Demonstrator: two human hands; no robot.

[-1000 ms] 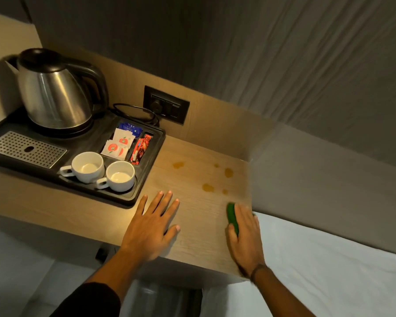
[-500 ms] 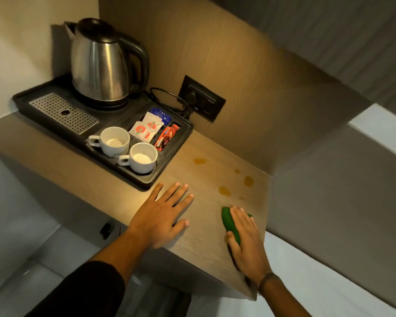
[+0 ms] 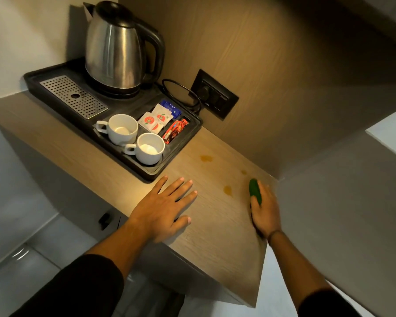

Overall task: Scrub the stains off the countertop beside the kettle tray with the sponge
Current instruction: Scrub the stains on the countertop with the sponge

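Kettle point(image 3: 117, 46) sits on black kettle tray point(image 3: 55, 75) at left of wooden worktop point(image 3: 215, 225), with two white cups point(image 3: 133, 138) and sachets point(image 3: 156, 120) in tray's near compartments, wall socket point(image 3: 215, 97) behind. Left hand point(image 3: 162, 209) lies flat on worktop just beside tray corner, fingers point(image 3: 183, 186) spread, gripping nothing. Amber stains point(image 3: 228, 189) dot bare wood between hands; right hand point(image 3: 264, 209) at worktop's right edge presses green sponge point(image 3: 254, 192) down, fingers wrapped over it, sponge just right of nearest stain.
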